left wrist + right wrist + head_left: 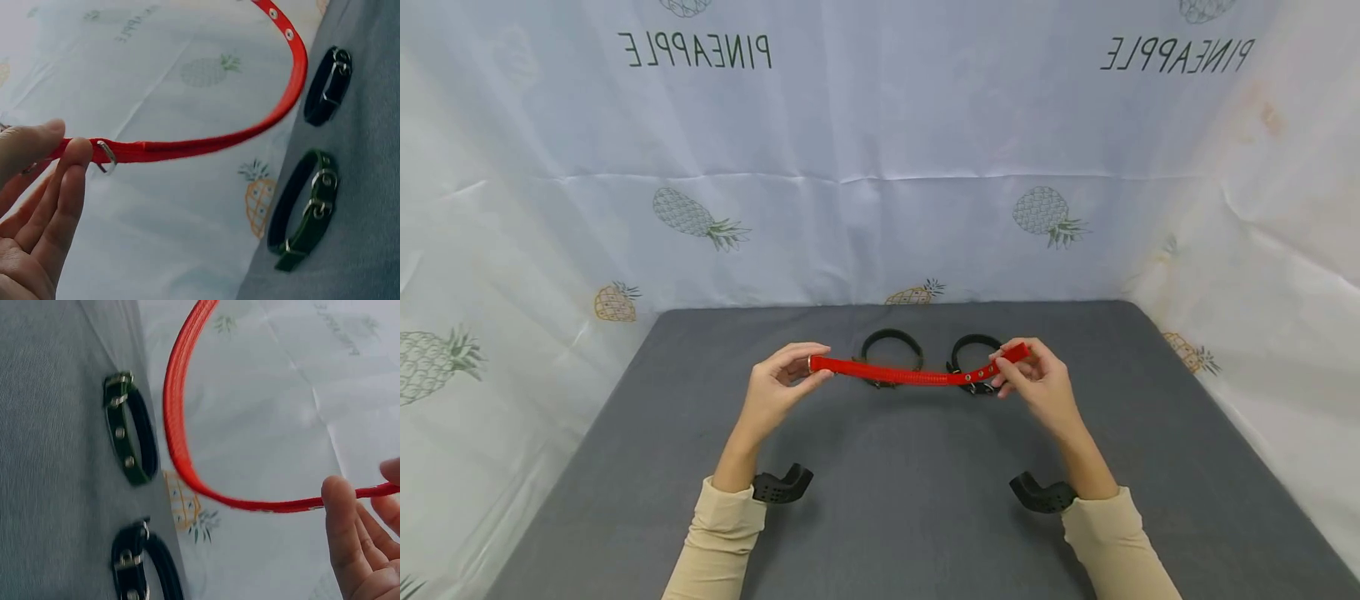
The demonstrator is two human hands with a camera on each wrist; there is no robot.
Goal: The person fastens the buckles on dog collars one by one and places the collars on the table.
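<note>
Head view, item: red collar strap [917, 376], unbuckled, held stretched out above the grey counter [910, 500] between both hands.
Left end: pinched by the left hand [775, 387]; thumb and fingers [65, 172] are closed on the strap just beside a metal ring [106, 156].
Right end: pinched by the right hand [1037, 383]; fingers [340, 515] are curled round the strap near the end with the metal-rimmed holes [281, 24].
Shape: a shallow sag is seen between the hands from the head view; both wrist views show a smooth curve.
Handling, judged: light and flexible, bending under its own weight; webbing looks ribbed, so little slip is expected; not fragile.
Hold, judged: best taken at the two ends, as now, so the middle is kept free; the ring end gives a firm stop for the fingers.
Behind, on the counter: dark green collar [891, 354] and black collar [973, 357], both buckled into loops, lying side by side and apart from each other.
Surround: pineapple-print sheet [880, 167] hung as a backdrop.
</note>
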